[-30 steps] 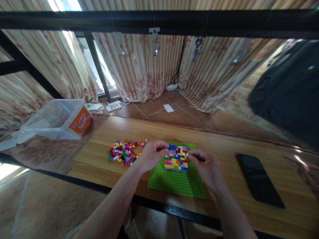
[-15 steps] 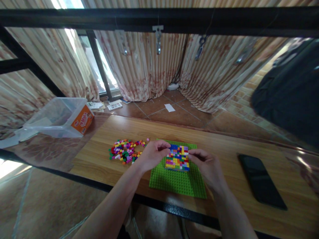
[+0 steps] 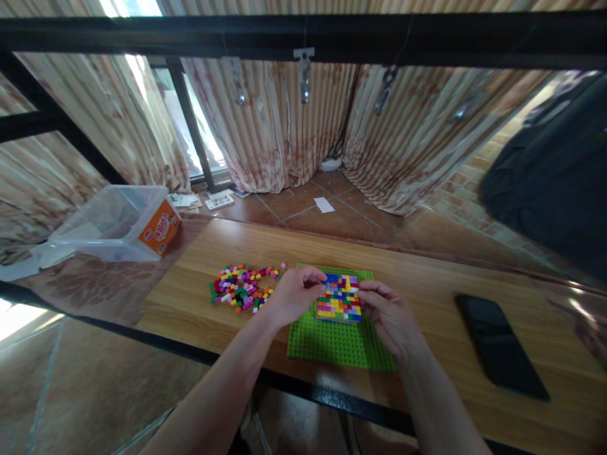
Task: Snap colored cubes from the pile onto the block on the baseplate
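A low block of small multicoloured building bricks (image 3: 337, 302) sits on a green studded baseplate (image 3: 332, 344). My left hand (image 3: 298, 294) is at the block's upper left corner, thumb and forefinger closed against its edge. On the opposite side, my right hand (image 3: 389, 313) has its fingertips closed at the upper right edge. Any single brick hidden between the fingertips cannot be made out. Left of the baseplate, loose coloured bricks (image 3: 241, 287) lie in a spread pile, partly behind my left wrist.
A black phone (image 3: 501, 346) lies on the wooden table (image 3: 427, 297) at the right. Beyond the table's left end stands a clear plastic bin (image 3: 109, 221) with an orange label. A dark bar with hanging clips (image 3: 304, 76) crosses above.
The baseplate has turned slightly, its near right corner shifting away from me. My right hand's fingers have curled in a little at the block's edge. My left hand keeps its place.
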The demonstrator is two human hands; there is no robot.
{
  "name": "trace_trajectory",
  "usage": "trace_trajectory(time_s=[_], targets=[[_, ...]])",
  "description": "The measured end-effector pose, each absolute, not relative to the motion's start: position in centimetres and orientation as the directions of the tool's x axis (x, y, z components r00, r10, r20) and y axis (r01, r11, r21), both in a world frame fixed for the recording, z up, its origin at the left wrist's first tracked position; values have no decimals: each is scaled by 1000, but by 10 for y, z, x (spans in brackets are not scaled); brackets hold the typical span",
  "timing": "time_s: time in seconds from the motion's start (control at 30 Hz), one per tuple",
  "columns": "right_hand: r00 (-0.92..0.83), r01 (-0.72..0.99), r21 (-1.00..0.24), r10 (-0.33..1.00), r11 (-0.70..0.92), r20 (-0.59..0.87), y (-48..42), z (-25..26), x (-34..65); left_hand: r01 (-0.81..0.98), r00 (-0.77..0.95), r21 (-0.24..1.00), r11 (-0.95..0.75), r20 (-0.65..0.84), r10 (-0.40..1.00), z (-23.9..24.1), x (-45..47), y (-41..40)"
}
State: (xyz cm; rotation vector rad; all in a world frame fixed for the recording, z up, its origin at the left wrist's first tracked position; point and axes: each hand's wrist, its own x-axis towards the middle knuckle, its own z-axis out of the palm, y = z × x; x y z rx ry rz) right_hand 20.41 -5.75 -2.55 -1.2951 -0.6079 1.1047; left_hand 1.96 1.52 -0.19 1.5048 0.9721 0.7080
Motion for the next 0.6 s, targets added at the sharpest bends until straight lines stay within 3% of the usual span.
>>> trace_trajectory(time_s=[0.23,0.43,0.6], targets=[[387,-333,-937,890,-108,-240,-58,-25,201,184,477,982,-30,-63,877,-6,20,16],[436,-265,-961,880,-77,-191,-60,-22,207,176,467,983,-61,-29,884,-1,10,20],[537,-109,-988,830,-112,-153,-57,-26,212,295,380,946,-133,12,925,-3,-8,33]])
